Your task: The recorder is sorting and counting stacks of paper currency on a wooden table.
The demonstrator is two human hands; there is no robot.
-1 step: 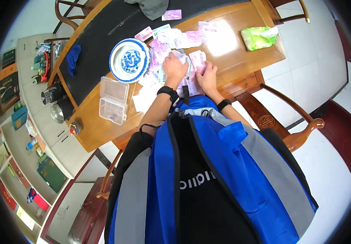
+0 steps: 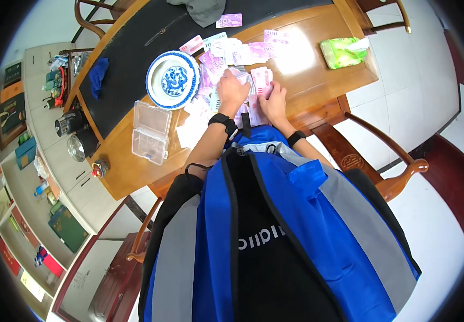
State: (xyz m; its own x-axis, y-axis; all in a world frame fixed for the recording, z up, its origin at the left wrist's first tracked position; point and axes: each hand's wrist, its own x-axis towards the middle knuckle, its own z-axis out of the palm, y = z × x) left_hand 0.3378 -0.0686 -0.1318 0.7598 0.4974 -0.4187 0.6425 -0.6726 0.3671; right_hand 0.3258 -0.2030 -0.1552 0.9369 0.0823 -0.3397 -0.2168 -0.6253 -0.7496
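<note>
Paper banknotes in pink, purple and pale green lie in a loose pile [image 2: 214, 63] on the wooden table. My left hand [image 2: 233, 92] reaches over the middle of the pile, its fingers bent and closed on banknotes; the fingertips are partly hidden. Just right of it, a small stack of pink banknotes [image 2: 262, 78] is pinched at its near right edge by my right hand [image 2: 274, 104]. More purple notes [image 2: 261, 50] are spread beyond both hands.
A blue-and-white ceramic bowl [image 2: 154, 80] and an open clear plastic case [image 2: 150, 140] stand left of the notes. A green tissue pack [image 2: 340, 52] lies at the right. Grey cloth [image 2: 202, 9] is at the far edge. A wooden armchair [image 2: 398, 180] stands near right.
The table and everything on it appear very slightly further right in the picture. Both hands keep their places on the banknotes.
</note>
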